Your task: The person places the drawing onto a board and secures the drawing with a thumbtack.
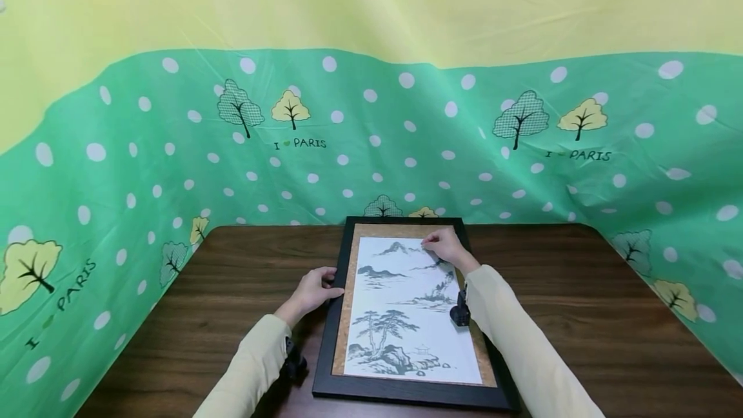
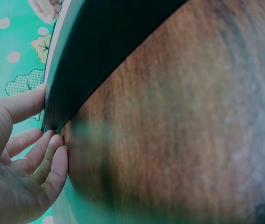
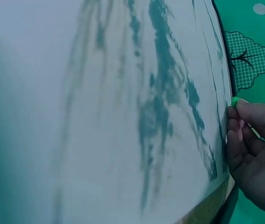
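Note:
A cork board (image 1: 383, 231) in a black frame (image 1: 406, 391) lies on the table. Over the cork is a white sheet (image 1: 441, 334) printed with an ink landscape of mountains, pines and rocks. My left hand (image 1: 313, 289) grips the frame's left edge; in the left wrist view its thumb lies on one side and its fingers on the other. Near the sheet's upper right corner, my right hand (image 1: 448, 248) pinches a small green push pin (image 3: 235, 101). Its tip is hidden. Something thin and yellowish shows behind those fingers, too small to tell.
The dark wooden table (image 1: 580, 315) extends to both sides of the board. A green and yellow cloth (image 1: 371, 147) with dots and trees hangs behind and along the sides. A small black camera (image 1: 460, 311) sits on the right wrist, over the sheet's edge.

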`<state>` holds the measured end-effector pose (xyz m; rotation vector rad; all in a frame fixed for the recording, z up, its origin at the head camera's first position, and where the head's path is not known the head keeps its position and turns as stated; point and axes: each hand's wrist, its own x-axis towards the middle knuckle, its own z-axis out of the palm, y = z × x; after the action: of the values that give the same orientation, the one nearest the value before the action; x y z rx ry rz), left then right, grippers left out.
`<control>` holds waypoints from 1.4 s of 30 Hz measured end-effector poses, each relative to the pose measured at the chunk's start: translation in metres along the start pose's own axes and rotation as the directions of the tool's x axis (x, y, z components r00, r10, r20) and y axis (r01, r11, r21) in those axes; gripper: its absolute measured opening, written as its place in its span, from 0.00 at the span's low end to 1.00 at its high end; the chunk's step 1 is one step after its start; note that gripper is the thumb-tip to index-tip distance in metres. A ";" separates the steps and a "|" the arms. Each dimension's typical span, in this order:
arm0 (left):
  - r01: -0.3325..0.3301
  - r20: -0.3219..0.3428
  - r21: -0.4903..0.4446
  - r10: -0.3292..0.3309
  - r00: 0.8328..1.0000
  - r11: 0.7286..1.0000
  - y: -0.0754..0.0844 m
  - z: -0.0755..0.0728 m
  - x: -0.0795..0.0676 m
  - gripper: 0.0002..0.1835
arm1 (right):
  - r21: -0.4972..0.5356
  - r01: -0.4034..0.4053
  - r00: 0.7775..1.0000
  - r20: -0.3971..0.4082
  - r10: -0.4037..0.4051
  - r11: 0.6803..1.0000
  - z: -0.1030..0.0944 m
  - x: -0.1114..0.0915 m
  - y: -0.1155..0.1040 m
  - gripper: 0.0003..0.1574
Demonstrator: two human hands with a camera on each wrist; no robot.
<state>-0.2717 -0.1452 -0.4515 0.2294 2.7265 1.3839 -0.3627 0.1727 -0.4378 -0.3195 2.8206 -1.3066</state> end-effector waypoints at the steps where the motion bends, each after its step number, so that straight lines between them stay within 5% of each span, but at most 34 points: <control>1: -0.012 0.002 0.004 0.012 1.000 1.000 0.000 0.001 0.000 0.26 | -0.005 -0.007 1.000 -0.004 0.007 1.000 0.000 0.001 0.000 0.10; 7: -0.031 0.000 0.021 0.031 1.000 0.999 0.001 0.004 0.000 0.26 | 0.032 -0.087 0.996 -0.006 0.087 0.996 -0.003 0.005 -0.002 0.09; 12: -0.031 0.003 0.023 0.031 1.000 0.999 0.002 0.004 0.000 0.26 | 0.107 -0.192 0.981 0.023 0.190 0.976 -0.003 0.006 -0.005 0.24; 17: -0.037 0.006 0.017 0.037 0.999 0.999 0.003 0.005 -0.001 0.26 | 0.126 -0.256 0.965 -0.014 0.260 0.958 -0.004 0.006 -0.005 0.26; 31: -0.030 -0.001 0.003 0.030 1.000 1.000 0.003 0.004 -0.004 0.25 | 0.170 -0.295 0.948 -0.072 0.310 0.940 -0.001 0.006 -0.002 0.17; 38: -0.020 -0.009 0.004 0.020 1.000 1.000 0.005 0.005 -0.004 0.25 | 0.040 -0.272 0.949 -0.153 0.275 0.961 0.001 0.001 -0.010 0.12; 42: -0.018 -0.002 -0.004 0.018 1.000 1.000 0.004 0.008 -0.005 0.25 | 0.076 -0.268 0.952 -0.132 0.276 0.960 0.000 -0.001 -0.007 0.10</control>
<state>-0.2655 -0.1376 -0.4530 0.2528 2.7302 1.3948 -0.3605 0.1690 -0.4326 0.1665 2.8000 -1.3927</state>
